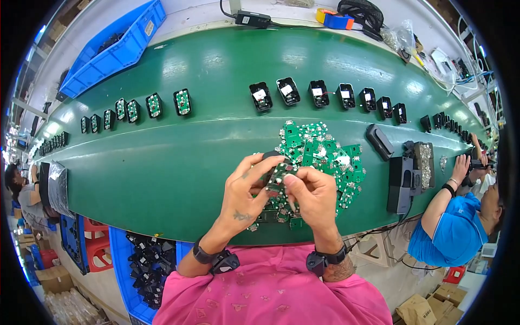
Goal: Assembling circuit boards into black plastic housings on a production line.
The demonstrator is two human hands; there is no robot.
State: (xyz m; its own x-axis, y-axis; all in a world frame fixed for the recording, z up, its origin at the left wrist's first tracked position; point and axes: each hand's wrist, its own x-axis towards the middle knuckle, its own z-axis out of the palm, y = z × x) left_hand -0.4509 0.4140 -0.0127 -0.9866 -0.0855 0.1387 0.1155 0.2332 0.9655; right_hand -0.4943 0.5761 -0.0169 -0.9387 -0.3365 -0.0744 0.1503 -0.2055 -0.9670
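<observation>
Above the near middle of the green table, my left hand (242,192) is wrapped round a small black housing (270,155). A green circuit board (278,177) lies at the housing's open side, partly covered by my fingers. My right hand (314,196) has its thumb and fingers closed on the board's edge; whether the board is fully seated cannot be made out. Under and beyond both hands spreads a heap of loose green circuit boards (322,149). Farther off stand open black housings with white patches inside (290,91), several in a row.
At the far left, several housings with green boards showing (182,102) form a row. A blue bin (116,46) is behind them; a crate of black parts (146,271) sits below the near edge. On the right are a black device (400,185) and a co-worker in blue (449,230).
</observation>
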